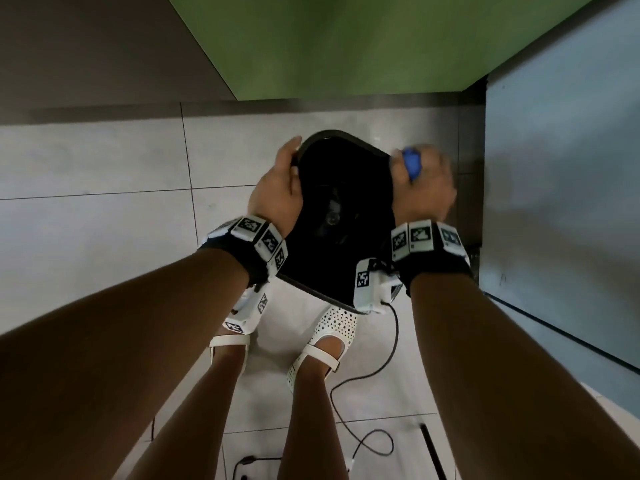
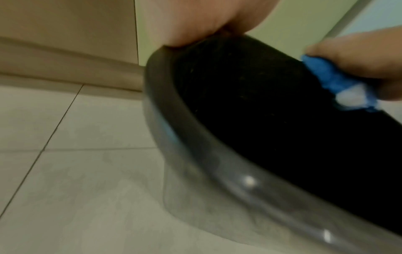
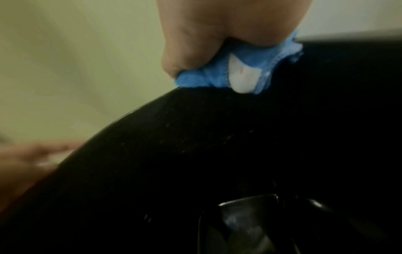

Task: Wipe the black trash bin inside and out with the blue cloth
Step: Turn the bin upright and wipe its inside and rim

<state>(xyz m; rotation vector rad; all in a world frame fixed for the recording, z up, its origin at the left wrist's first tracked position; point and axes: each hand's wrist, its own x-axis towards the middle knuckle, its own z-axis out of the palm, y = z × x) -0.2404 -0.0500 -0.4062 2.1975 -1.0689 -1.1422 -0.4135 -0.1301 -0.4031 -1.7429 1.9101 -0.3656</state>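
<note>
The black trash bin (image 1: 341, 216) stands on the tiled floor between my arms, its dark inside facing up. My left hand (image 1: 280, 188) grips the bin's left rim (image 2: 165, 110), thumb over the edge. My right hand (image 1: 424, 181) holds the bunched blue cloth (image 1: 411, 164) against the right rim; it looks blurred. In the right wrist view the blue cloth (image 3: 237, 75), with a white label, is pinched under my fingers on the bin's black rim (image 3: 165, 130). The left wrist view shows the same cloth (image 2: 335, 82) across the opening.
A green wall panel (image 1: 346, 46) stands just behind the bin and a pale blue panel (image 1: 561, 202) close on the right. My feet in white shoes (image 1: 329, 337) are below the bin. A black cable (image 1: 374, 375) trails across the floor tiles (image 1: 97, 202).
</note>
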